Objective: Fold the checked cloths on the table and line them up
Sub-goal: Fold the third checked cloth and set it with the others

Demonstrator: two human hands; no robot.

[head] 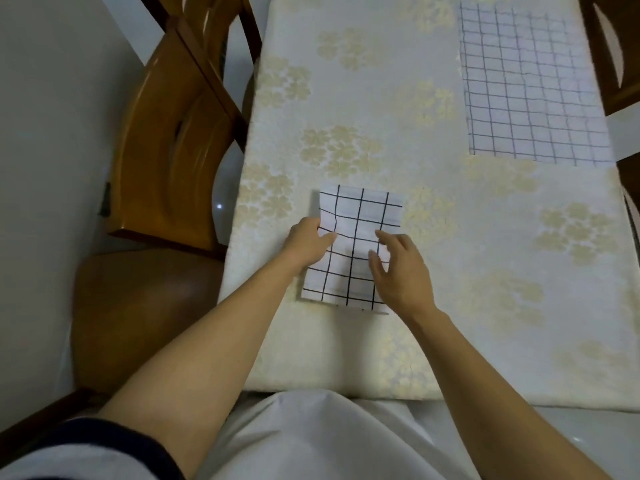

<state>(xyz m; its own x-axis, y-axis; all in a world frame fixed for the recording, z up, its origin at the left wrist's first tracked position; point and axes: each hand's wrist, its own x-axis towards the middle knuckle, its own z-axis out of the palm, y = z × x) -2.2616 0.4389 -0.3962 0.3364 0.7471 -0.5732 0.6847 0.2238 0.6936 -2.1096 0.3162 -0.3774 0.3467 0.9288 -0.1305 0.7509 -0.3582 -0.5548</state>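
White, black-checked folded cloth [355,247] lies flat on the table [485,271] beneath both hands. Left hand [308,245] pinches its left edge; right hand [400,270] rests loosely spread on its right side. Beyond the right hand, well apart, lies an unfolded checked cloth [530,84].

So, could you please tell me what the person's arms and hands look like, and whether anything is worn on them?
Both forearms are bare from elbow to wrist. The left hand and right hand show no gloves, rings, watch or bracelets. The only sleeve visible is a short white sleeve with a dark navy band on the left upper arm.
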